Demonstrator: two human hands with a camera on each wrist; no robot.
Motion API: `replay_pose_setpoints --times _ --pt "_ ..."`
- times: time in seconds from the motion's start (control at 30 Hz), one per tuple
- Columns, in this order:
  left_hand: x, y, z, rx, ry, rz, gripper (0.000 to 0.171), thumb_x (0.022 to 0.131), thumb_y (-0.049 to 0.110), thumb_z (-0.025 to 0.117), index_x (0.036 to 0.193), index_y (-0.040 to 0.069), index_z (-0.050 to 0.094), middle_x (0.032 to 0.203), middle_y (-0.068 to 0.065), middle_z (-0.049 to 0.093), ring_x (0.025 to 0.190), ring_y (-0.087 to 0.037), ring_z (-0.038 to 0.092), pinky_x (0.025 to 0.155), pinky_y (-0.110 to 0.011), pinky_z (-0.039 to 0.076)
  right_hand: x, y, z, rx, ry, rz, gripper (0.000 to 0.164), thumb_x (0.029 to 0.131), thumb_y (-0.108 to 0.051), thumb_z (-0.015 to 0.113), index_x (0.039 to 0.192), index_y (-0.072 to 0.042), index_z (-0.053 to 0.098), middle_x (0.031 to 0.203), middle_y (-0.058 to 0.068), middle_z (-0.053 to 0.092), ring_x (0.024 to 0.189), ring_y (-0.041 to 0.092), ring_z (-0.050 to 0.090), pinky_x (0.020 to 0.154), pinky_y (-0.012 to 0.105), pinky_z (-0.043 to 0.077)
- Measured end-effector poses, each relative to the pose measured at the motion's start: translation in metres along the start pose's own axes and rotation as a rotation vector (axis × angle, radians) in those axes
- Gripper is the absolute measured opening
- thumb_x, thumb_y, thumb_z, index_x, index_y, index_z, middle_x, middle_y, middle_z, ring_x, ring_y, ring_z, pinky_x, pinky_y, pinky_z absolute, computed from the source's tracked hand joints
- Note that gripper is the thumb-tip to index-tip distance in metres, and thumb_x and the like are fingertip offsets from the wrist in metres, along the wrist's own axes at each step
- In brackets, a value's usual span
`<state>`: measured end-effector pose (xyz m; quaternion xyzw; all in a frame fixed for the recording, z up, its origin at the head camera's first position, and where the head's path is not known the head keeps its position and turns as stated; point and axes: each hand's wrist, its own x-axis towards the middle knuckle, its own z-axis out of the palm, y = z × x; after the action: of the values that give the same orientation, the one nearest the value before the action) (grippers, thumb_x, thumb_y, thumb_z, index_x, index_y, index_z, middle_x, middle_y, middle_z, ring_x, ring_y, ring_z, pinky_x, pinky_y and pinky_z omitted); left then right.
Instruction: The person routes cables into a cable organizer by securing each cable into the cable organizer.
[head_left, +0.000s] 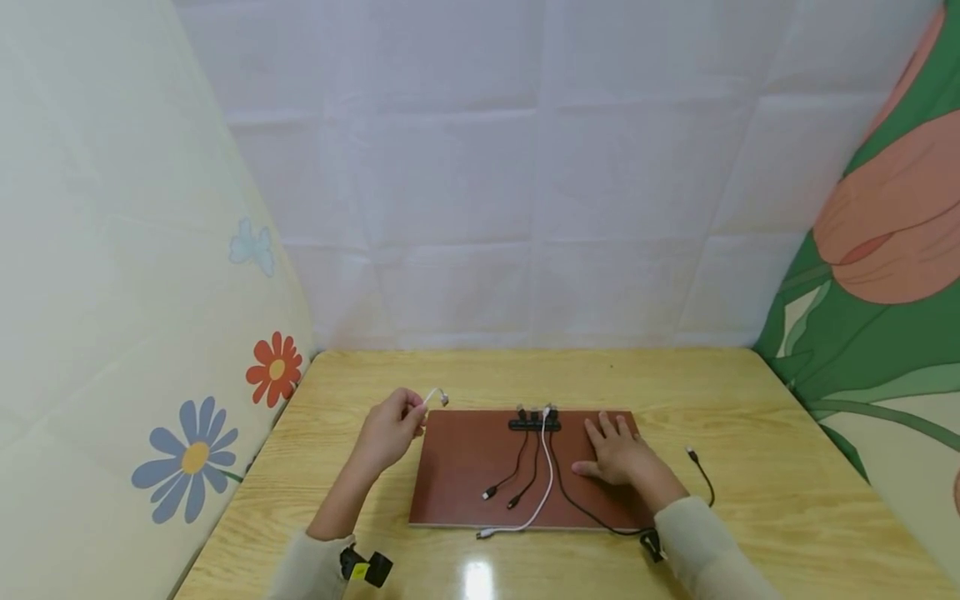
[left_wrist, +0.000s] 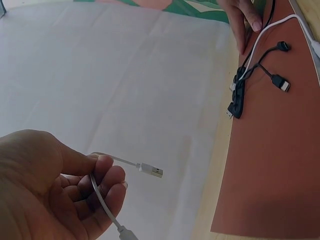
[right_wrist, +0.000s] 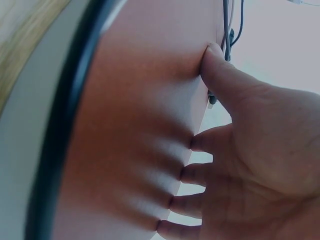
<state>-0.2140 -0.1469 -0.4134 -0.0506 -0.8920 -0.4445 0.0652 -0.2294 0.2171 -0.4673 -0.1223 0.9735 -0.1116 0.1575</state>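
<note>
My left hand [head_left: 392,429] is raised by the far left corner of the reddish-brown board [head_left: 457,467]. Between thumb and fingertips it pinches a short white USB cable [left_wrist: 110,210], whose metal-tipped plug [left_wrist: 151,171] sticks out past the fingers. My right hand [head_left: 618,454] rests on the board's right part, fingers spread and fingertips on its surface. Near the board's far edge sits a black cable holder [head_left: 517,425]. Several black cables and a long white cable [head_left: 550,475] run from it toward me, the white one's end lying over the near edge.
Right of the board, a black cable end [head_left: 695,457] lies on the wooden table [head_left: 780,467], partly hidden by the right sleeve. A white cloth wall [head_left: 450,183] stands behind the table. Flower-patterned cloths hang at the left and right sides.
</note>
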Motion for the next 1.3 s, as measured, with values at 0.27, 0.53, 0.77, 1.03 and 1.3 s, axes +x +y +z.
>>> replay_pose_setpoints --times 0.27,0.53,0.77,1.03,1.3 --pt "0.000 0.006 0.008 0.005 -0.017 0.012 0.009 0.102 0.014 0.060 0.098 0.007 0.061 0.079 -0.006 0.065 0.067 -0.014 0.059 0.056 -0.028 0.045 -0.001 0.000 0.001 0.011 -0.006 0.006 0.086 0.099 -0.051 0.059 0.155 0.006 0.029 0.160 0.039 0.014 0.144 0.063 0.010 0.112 0.074 0.017" --pt "0.000 0.007 0.015 -0.011 -0.035 0.018 0.010 0.104 0.015 0.059 0.098 0.007 0.060 0.082 -0.009 0.066 0.068 -0.014 0.060 0.058 -0.031 0.048 -0.001 0.002 0.002 0.020 -0.011 -0.002 0.089 0.098 -0.053 0.059 0.154 0.007 0.029 0.159 0.039 0.014 0.144 0.063 0.010 0.112 0.074 0.017" --pt "0.000 0.008 0.017 -0.011 -0.039 0.035 0.010 0.104 0.016 0.059 0.098 0.007 0.060 0.080 -0.004 0.064 0.069 -0.014 0.059 0.059 -0.030 0.047 -0.001 0.000 0.000 0.015 0.008 -0.004 0.087 0.097 -0.051 0.062 0.154 0.007 0.030 0.159 0.039 0.016 0.143 0.063 0.012 0.111 0.075 0.019" --pt "-0.002 0.012 0.022 -0.021 -0.051 0.063 0.009 0.103 0.014 0.058 0.098 0.006 0.060 0.080 -0.006 0.065 0.069 -0.014 0.059 0.059 -0.030 0.047 -0.003 0.001 0.000 0.025 -0.017 0.000 0.087 0.099 -0.051 0.060 0.154 0.007 0.029 0.159 0.039 0.015 0.144 0.063 0.010 0.112 0.074 0.017" --pt "-0.002 0.020 0.028 -0.049 -0.078 0.080 0.010 0.104 0.013 0.057 0.098 0.005 0.060 0.079 -0.006 0.064 0.068 -0.015 0.059 0.057 -0.030 0.046 0.003 -0.002 -0.001 0.099 0.051 0.003 0.080 0.098 -0.046 0.064 0.151 0.007 0.036 0.157 0.038 0.023 0.144 0.060 0.019 0.111 0.071 0.024"
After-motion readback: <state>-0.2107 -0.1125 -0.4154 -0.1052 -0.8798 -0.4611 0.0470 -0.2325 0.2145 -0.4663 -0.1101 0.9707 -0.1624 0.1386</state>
